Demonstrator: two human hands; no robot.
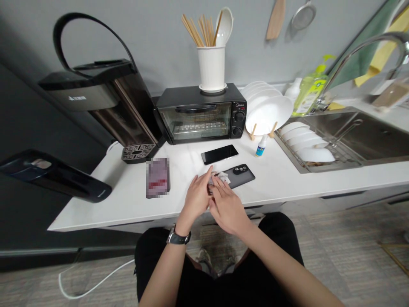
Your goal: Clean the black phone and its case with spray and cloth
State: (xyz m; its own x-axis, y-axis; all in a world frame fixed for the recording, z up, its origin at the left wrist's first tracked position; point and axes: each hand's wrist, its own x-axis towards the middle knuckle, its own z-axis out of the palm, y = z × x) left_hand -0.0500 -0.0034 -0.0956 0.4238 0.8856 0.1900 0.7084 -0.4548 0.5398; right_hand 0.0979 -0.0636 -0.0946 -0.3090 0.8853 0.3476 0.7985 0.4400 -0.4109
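Note:
A grey phone (244, 175) lies back side up near the counter's front edge, its dark camera block at the right end. My left hand (197, 196), wearing a black-strapped watch (179, 236), grips the phone's left end, though the fingertips are partly hidden. Under the fingers of my right hand (228, 209) is a crumpled white tissue (224, 177), pressed against the phone's back. Just behind, a second phone (220, 154) rests with its black screen up. A small white bottle with a blue label (260, 147) stands upright to the right.
Left of my hands lie a blurred-out flat item (157, 177) and a dark thermos-like appliance (57, 175). A tall water dispenser (108, 106), a toaster oven (200, 115) and racked plates (270, 111) line the back. The sink (367, 128) with dishes is at right.

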